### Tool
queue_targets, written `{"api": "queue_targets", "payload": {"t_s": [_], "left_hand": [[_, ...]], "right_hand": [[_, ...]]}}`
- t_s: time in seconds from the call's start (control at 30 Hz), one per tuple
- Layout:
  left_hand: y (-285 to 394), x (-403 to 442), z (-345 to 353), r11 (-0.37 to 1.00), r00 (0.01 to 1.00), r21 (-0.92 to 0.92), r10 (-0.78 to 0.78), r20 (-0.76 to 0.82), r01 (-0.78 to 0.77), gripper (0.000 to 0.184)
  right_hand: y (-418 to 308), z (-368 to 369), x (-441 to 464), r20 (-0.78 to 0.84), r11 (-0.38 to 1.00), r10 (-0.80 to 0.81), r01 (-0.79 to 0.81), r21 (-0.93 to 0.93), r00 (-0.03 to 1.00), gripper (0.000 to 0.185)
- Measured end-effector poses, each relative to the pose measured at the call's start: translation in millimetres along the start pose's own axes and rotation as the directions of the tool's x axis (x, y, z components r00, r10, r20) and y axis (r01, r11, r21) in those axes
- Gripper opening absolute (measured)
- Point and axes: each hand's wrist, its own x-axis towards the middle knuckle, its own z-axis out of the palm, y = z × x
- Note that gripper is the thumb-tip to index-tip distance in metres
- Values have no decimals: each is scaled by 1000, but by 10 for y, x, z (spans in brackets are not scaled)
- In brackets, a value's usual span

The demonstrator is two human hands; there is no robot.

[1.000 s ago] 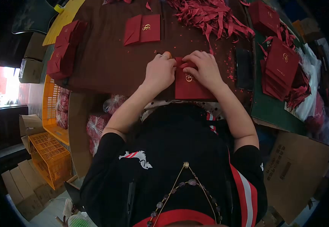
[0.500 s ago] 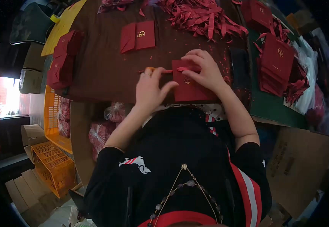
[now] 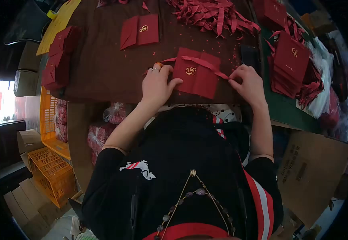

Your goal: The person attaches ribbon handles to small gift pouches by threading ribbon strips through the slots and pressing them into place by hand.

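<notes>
A dark red folded paper packet (image 3: 206,83) with gold letters lies slightly tilted near the table's front edge. Across its upper part runs a red ribbon (image 3: 200,61), slanting down to the right. My right hand (image 3: 249,83) pinches the ribbon's right end just off the packet's side. At the packet's left edge is my left hand (image 3: 156,83), fingers curled over the ribbon's left end and thumb at the packet's edge. An orange band and a ring show on its fingers. Farther back lies a second red packet (image 3: 150,34), partly unfolded.
Loose red ribbons (image 3: 218,16) are heaped at the back. Stacked red packets (image 3: 58,60) stand at the left edge, and more packets (image 3: 290,60) with ribbons lie on the green table to the right. A dark flat object (image 3: 249,55) lies behind my right hand.
My right hand has moved right and down, drawing the ribbon out across the packet. The packet has turned clockwise. My left hand stays at its left side.
</notes>
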Motion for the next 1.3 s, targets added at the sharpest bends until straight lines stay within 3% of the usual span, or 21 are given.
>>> {"api": "queue_targets", "payload": {"t_s": [0.1,0.13,0.17,0.2,0.23,0.3,0.33,0.37,0.43,0.47,0.5,0.6,0.63,0.77,0.83,0.9,1.03,1.2,1.3], "left_hand": [[19,10,-1,1000,1000,-19,-16,2,16,45],[28,11,3,999,1000,-30,-28,9,28,44],[30,10,8,999,999,-31,-34,8,34,44],[33,8,17,998,999,-39,-39,9,39,45],[33,4,25,998,999,-46,-42,11,43,45],[22,4,45,998,999,-44,-43,5,43,45],[19,5,53,998,999,-43,-41,-2,41,45],[17,0,58,998,999,-39,-41,-3,41,45],[18,-11,63,999,999,-28,-36,-19,36,44],[22,-9,57,999,999,-26,-39,-20,39,44],[30,-10,52,998,999,-32,-54,-9,53,43],[58,-15,37,995,996,-34,-88,20,89,42],[61,-17,34,995,994,-29,-99,41,100,41],[60,-58,70,995,997,-79,-69,-21,67,39],[51,-78,93,993,995,-114,-45,-87,35,34],[54,-76,83,984,995,-175,-57,-81,42,31],[104,-97,60,941,995,-335,-65,-72,37,22],[132,-94,95,941,992,-338,-74,-103,35,21],[145,-107,100,948,988,-319,-47,-149,-3,20]], "right_hand": [[12,18,32,-75,994,93,-87,73,993,20],[53,30,54,-119,923,167,-113,369,979,18],[79,37,76,-136,767,253,-113,631,958,16],[71,12,108,-144,683,275,-88,725,950,15],[28,-10,139,-140,683,274,-89,725,951,15],[-72,-35,213,-225,356,279,117,927,933,16],[-51,-8,250,-137,178,252,93,980,958,15],[-107,3,273,-138,175,250,95,980,958,15],[-331,39,356,-147,-111,130,162,981,981,17],[-399,69,370,-164,-124,60,171,977,985,20],[-463,82,391,-163,-127,55,169,977,985,20],[-638,103,433,-246,387,-203,308,869,948,23],[-719,133,420,-236,488,-241,328,809,941,24],[-894,423,411,-197,758,-265,330,562,944,24],[-938,525,433,-214,762,-228,311,568,950,23],[-981,552,437,-149,778,-127,191,599,981,19],[-999,615,470,-186,810,-120,205,550,975,18],[-1043,563,426,-240,861,-256,334,383,936,17],[-1077,543,368,-168,882,-230,278,382,959,18]]}}
